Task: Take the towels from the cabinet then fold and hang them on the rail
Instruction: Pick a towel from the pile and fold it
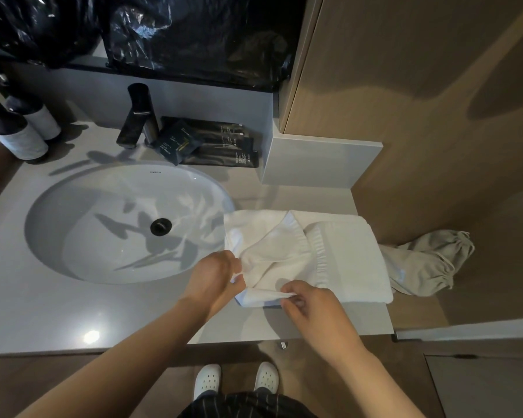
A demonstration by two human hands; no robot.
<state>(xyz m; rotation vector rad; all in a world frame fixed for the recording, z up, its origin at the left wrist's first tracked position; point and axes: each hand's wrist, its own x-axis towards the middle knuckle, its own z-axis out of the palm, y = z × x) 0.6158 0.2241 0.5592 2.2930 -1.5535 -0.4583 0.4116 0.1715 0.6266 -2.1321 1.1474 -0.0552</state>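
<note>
Standing at a bathroom table, looking down on white towels stacked at its right end, just right of the oval sink and overlapping its rim a little. Gripping with the left hand the near left corner of the top towel, fingers curled round a bunch of cloth. Pinching with the right hand the near hem of that same towel, thumb and fingertips closed on a thin edge. Hands near each other but apart, both at the near side of the stack. Top towel lying loose and crooked, one ribbed border running diagonally across the flat folded layer underneath.

In the sink, a black drain. Behind it, a dark faucet, and just right of that a spread of black sachets overlapping one another. At far left, two dark-topped bottles standing side by side. Along the back, crumpled black plastic sheeting above the ledge. Right of the towels, past the table's end, a beige drawstring bag against the wood-look panel. Below, on the floor, a pair of white clogs.
</note>
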